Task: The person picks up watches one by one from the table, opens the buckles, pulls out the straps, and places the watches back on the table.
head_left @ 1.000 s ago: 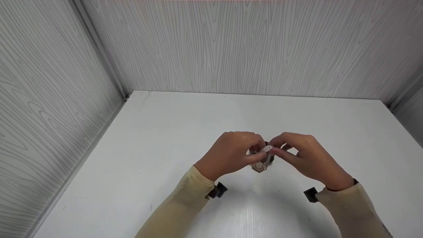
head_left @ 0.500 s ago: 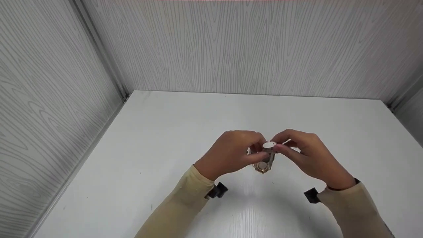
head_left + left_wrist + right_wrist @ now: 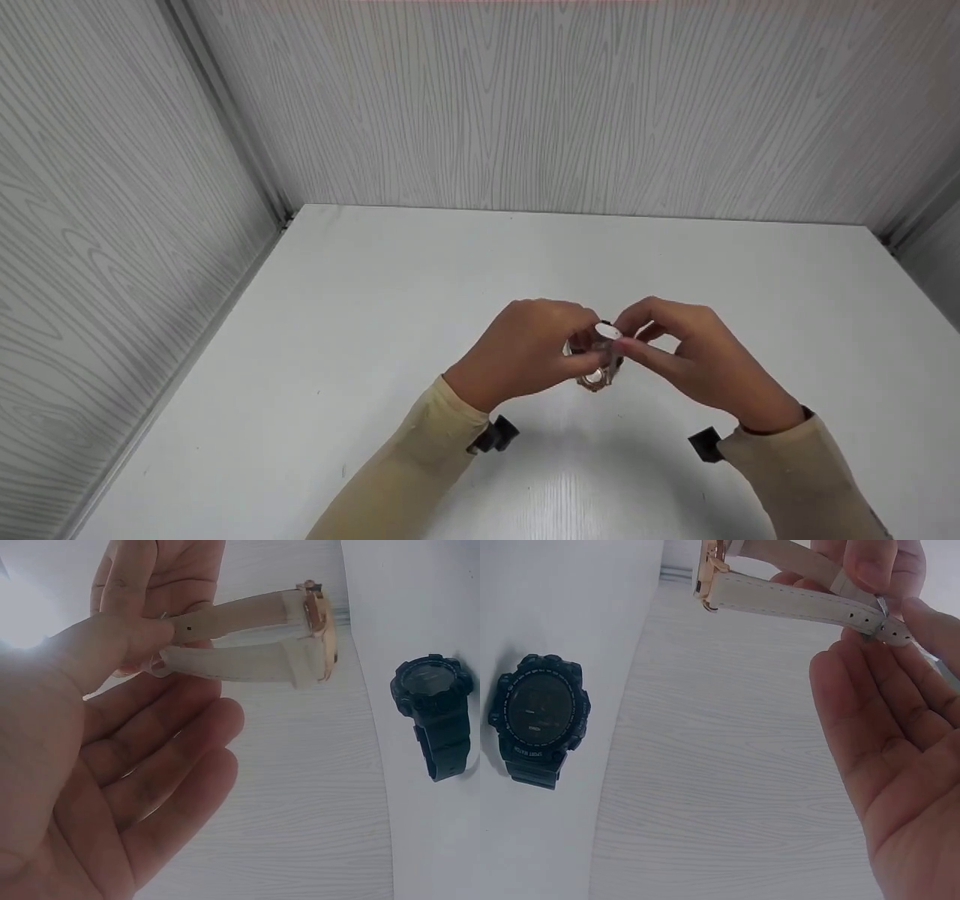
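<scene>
My left hand and right hand meet above the white table, with a wristwatch between them. Its gold-coloured case hangs away from the fingers, and the pale strap is bent into a long loop. At the loop's far end, my left thumb and finger pinch one strap piece near the metal buckle. My right thumb and finger pinch the tip of the other piece, a stitched white strap with holes, which lies at the buckle. The remaining fingers of both hands are loosely extended in the wrist views.
A black digital sports watch lies on the table beneath the hands, seen in both wrist views and mostly hidden in the head view. Wood-grain panels stand behind and at the sides of the white tabletop.
The white strap end between the fingers has turned, showing more of its flat face than a second ago. The right hand rose slightly, then came back down and left. The left hand barely moved.
</scene>
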